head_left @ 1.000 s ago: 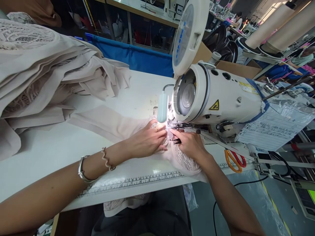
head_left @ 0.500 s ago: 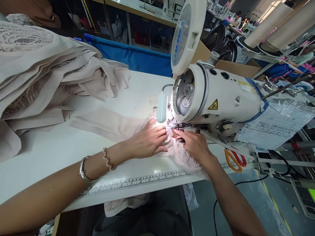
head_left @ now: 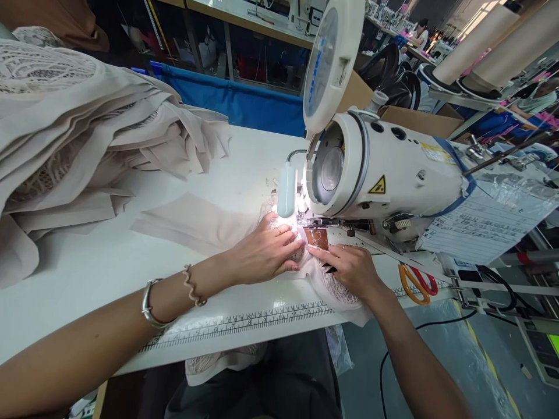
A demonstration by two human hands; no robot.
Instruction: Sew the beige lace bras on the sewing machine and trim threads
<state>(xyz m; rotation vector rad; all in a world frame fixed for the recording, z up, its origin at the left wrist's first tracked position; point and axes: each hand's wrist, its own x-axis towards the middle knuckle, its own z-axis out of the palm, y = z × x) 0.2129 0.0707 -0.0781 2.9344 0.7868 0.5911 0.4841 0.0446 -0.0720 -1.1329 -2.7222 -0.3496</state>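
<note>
A pale pink fabric piece point(head_left: 205, 224) with lace lies on the sewing machine's bed and trails left across the table. My left hand point(head_left: 266, 250) rests flat on it just left of the needle area, fingers spread. On the other side, my right hand point(head_left: 356, 270) touches the fabric edge with its extended index finger. Its other fingers curl around black thread snips point(head_left: 328, 268), whose two points stick out; the rest is hidden. The white sewing machine point(head_left: 393, 157) stands right behind my hands, and a small lamp point(head_left: 286, 192) lights the stitching spot.
A heap of pale lace-trimmed pieces point(head_left: 87, 134) covers the table's left. A printed ruler strip point(head_left: 244, 321) runs along the front edge. Orange-handled scissors point(head_left: 413, 285) lie at right, beside a red loop point(head_left: 430, 285). A written sheet point(head_left: 484, 224) hangs by the machine.
My right hand has moved slightly right and toward me, uncovering a brown plate beside the presser foot. The fabric's left tail has shifted a little right. My left hand has barely moved.
</note>
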